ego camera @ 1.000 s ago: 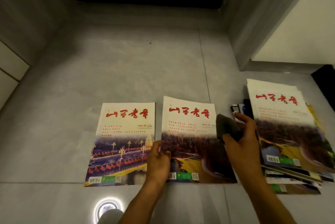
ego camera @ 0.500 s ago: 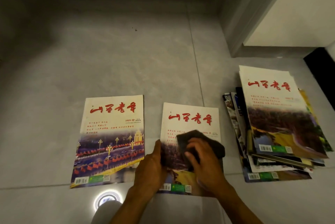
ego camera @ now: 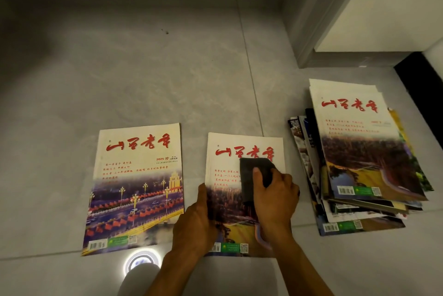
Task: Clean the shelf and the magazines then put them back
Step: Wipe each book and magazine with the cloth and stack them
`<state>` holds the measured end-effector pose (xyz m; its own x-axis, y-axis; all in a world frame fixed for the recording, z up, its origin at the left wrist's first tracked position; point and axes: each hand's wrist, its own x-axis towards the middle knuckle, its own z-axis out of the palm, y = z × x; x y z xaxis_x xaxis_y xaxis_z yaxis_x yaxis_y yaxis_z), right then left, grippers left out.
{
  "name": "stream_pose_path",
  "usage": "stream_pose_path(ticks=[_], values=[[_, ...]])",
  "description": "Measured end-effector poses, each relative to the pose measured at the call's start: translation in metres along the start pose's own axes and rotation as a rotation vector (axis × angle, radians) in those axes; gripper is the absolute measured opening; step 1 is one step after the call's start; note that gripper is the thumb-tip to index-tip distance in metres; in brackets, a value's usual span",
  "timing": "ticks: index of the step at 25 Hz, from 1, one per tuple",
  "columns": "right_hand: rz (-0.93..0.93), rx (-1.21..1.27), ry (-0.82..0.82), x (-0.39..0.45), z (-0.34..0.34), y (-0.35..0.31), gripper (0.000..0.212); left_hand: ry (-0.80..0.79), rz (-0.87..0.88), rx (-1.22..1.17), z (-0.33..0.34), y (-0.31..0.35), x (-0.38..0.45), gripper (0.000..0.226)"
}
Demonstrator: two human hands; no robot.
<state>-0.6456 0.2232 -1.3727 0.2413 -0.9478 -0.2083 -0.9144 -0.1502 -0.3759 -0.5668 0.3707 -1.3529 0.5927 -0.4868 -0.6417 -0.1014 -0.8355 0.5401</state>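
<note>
Two magazines with red titles lie flat on the grey tiled floor. The left magazine [ego camera: 136, 187] shows a street with red flags and nothing touches it. On the middle magazine [ego camera: 230, 168] my right hand [ego camera: 275, 197] grips a dark folded cloth [ego camera: 251, 175] and presses it onto the cover. My left hand [ego camera: 195, 223] rests on that magazine's left edge, thumb on the cover, holding it down. A fanned stack of several magazines [ego camera: 359, 152] sits to the right, untouched.
A grey wall corner [ego camera: 309, 32] and a white panel [ego camera: 383, 8] rise behind the stack. A dark strip [ego camera: 422, 84] runs along the far right. A bright round light reflection [ego camera: 141, 259] shines on the floor near my left arm. Bare tiles [ego camera: 143, 68] stretch ahead.
My right hand brought the cloth from the middle magazine's right edge onto its cover and now slides it up toward the title. My left hand keeps holding the left edge.
</note>
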Motion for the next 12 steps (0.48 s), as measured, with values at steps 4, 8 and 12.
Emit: stream_pose_path(ticks=[4, 8, 12], values=[[-0.101, -0.154, -0.062, 0.004, -0.002, -0.016, 0.038, 0.028, 0.034, -0.040, -0.003, 0.006, -0.004, 0.066], [-0.053, 0.701, -0.401, 0.007, -0.033, -0.030, 0.023, -0.019, 0.080, 0.059, -0.004, -0.001, -0.003, 0.084], [-0.282, 0.236, -0.231, 0.021, -0.019, -0.008, 0.046, -0.030, 0.125, 0.109, -0.002, -0.003, -0.001, 0.094]])
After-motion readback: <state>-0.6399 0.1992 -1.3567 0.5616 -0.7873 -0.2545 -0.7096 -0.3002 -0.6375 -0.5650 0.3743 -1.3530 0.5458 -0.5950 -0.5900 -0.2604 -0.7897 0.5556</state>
